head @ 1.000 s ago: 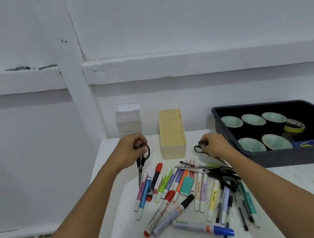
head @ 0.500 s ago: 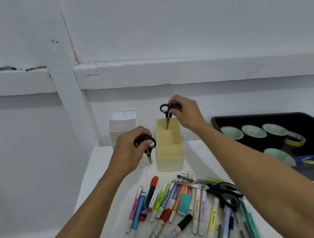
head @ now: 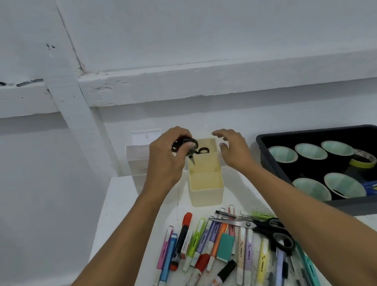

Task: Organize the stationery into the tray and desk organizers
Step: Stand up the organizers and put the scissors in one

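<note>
A white desk [head: 123, 197], scuffed and speckled near the front, stands against a white painted wall [head: 216, 22] with a rough, chipped ledge [head: 222, 77] running across it. At the back of the desk is a cream plastic organizer [head: 205, 188], a tall box with rounded corners divided into compartments, and just left of it, behind the left hand, a clear plastic organizer [head: 138, 162] of similar boxy shape.

The left hand [head: 168, 159] pinches the black loop handles of the small scissors [head: 186, 146], holding them over the cream organizer's left rear rim. Their long axis is near vertical, with the short metal blades pointing down towards the rear compartment. A second pair [head: 203, 151] already stands in that compartment (only its black handle loops show). The right hand [head: 233, 151] hovers just beside the organizer's right rim, fingers spread and loosely bent, holding nothing.

To the right sits a black tray [head: 322, 130] with smooth, sloped walls, holding five round mint-lined cups [head: 282, 154] and a yellow tape roll [head: 363, 159]. In the foreground lies a pile of markers [head: 186, 232] and highlighters, mostly lengthwise away from the viewer, with a teal eraser [head: 226, 246] among them. Large scissors [head: 272, 227] lie across the pile, blades pointing left.
</note>
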Tool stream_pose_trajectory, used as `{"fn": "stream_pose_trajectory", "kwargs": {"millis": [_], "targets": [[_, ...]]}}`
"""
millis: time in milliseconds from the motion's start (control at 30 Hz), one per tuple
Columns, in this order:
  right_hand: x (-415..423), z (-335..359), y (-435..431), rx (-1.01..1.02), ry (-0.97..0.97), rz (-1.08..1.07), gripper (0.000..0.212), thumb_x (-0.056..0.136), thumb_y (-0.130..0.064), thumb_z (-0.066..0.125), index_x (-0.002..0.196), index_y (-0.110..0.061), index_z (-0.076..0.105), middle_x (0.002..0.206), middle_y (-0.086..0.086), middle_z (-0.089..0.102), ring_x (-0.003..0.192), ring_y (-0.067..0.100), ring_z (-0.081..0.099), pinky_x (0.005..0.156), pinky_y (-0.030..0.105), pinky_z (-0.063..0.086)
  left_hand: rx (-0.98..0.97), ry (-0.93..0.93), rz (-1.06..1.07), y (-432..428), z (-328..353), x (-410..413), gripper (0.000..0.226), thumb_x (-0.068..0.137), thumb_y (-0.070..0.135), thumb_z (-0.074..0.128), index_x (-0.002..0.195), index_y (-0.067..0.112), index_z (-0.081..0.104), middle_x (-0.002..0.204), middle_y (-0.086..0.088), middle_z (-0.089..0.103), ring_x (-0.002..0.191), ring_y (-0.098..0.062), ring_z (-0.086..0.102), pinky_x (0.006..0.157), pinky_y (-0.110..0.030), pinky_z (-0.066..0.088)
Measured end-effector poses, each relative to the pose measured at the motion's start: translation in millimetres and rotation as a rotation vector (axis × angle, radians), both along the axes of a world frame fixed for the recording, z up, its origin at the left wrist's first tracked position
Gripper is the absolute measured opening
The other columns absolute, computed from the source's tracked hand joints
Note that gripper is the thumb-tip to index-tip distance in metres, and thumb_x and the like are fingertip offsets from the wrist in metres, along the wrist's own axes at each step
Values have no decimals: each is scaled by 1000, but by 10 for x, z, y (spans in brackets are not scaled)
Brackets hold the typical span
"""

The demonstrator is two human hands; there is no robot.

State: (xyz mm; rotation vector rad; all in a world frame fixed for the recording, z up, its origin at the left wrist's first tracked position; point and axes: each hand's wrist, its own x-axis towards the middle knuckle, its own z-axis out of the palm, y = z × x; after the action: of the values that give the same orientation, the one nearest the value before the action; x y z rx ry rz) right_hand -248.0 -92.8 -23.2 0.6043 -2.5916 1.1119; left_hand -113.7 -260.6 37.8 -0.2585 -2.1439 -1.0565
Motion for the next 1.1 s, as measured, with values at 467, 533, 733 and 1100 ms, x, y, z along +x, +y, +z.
{"fn": "stream_pose_trajectory", "kwargs": {"millis": [467,533,733,1100], "targets": [[502,-525,161,-334,-403,31,34,99,-21,53,132,-26,54,106,-5,63,92,16,64,83,42,58,12,-290,-75,7,-234,-925,11,86,2,63,91,11,67,86,-2,68,85,-18,64,81,-29,53],[539,-556,172,-371,-425,32,32,99,-20,52,130,-25,56,107,-1,63,94,20,64,77,43,60,-54,-336,-60,4,-434,-963,14,89,6,63,98,12,71,95,-5,68,94,-21,63,86,-29,50],[575,-634,160,-418,-442,20,32,100,-21,50,131,-24,56,111,2,64,97,18,63,70,33,61,-253,-326,109,64,-608,-934,41,91,14,63,132,16,57,119,-5,59,115,-24,43,99,-36,35],[630,-575,216,-320,-453,-3,33,99,-23,51,132,-25,55,111,0,64,94,14,65,83,40,58,-307,-317,113,26,-781,-595,63,94,6,57,150,15,29,152,-6,35,141,-20,28,115,-27,20]]}}
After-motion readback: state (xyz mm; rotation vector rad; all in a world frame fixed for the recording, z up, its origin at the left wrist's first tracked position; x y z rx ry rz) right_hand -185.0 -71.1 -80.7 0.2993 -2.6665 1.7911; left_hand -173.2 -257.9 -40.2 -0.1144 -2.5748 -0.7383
